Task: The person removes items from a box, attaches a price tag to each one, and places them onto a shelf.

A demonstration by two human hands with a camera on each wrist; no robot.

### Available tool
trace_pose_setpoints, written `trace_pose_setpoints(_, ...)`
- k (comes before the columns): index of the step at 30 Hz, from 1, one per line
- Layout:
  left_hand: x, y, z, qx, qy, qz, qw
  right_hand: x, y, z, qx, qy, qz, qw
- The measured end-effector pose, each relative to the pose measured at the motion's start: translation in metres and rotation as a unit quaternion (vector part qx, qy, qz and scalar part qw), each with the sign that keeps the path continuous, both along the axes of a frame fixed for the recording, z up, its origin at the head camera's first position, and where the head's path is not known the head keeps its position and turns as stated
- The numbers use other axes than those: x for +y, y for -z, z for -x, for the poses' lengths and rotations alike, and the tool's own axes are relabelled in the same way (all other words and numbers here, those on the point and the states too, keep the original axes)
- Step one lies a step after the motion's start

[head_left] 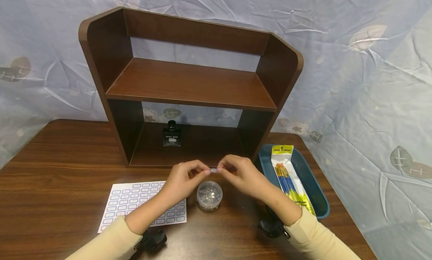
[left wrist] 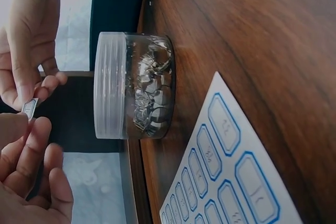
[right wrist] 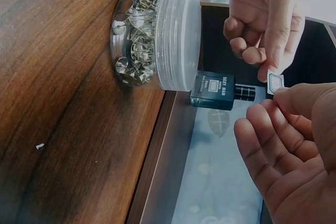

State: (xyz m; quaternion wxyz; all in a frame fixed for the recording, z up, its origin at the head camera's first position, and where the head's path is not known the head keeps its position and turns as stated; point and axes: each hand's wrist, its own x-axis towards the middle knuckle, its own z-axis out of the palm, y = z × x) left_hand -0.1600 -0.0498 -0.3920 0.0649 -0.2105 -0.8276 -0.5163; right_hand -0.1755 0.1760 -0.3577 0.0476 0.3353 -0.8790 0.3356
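Observation:
A small blue-bordered label sticker [head_left: 213,170] is held above the table, in front of the shelf. My left hand [head_left: 183,177] pinches its left end between thumb and forefinger. The right hand [head_left: 242,174] pinches the opposite end in the same way; in the right wrist view the sticker [right wrist: 275,83] spans the two sets of fingertips. Just below the hands stands a clear lidded jar [head_left: 209,195], full of metal thumbtacks [left wrist: 152,93]. Beside it, partly under the left forearm, lies a white sheet of labels [head_left: 123,203].
A brown two-tier shelf [head_left: 192,84] stands at the back, with a black perfume bottle [head_left: 172,135] bearing a label on its lower level. To the right, a blue-green tray [head_left: 322,200] holds a packet of artist brushes [head_left: 287,181]. White specks [right wrist: 40,146] lie on the table.

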Motion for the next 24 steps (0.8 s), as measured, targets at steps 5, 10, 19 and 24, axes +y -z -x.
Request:
trace_pose_setpoints(5, 0.000, 0.001, -0.001, 0.008, 0.006, 0.020, 0.9998, 0.001, 0.003, -0.002, 0.000, -0.002, -0.003, 1.0000)
trace_pose_setpoints(10, -0.002, 0.004, -0.001, 0.013, 0.004, 0.034, 0.9993, 0.003, 0.006, -0.004, -0.002, 0.009, -0.012, 0.9999)
trace_pose_setpoints(19, -0.008, 0.012, -0.002, 0.000, 0.038, 0.059, 0.9975, 0.012, 0.013, -0.010, -0.022, 0.010, -0.019, 0.9995)
trace_pose_setpoints(24, -0.010, 0.015, -0.003, -0.016, 0.071, 0.071, 0.9948, 0.015, 0.016, -0.018, -0.042, 0.004, -0.014, 0.9990)
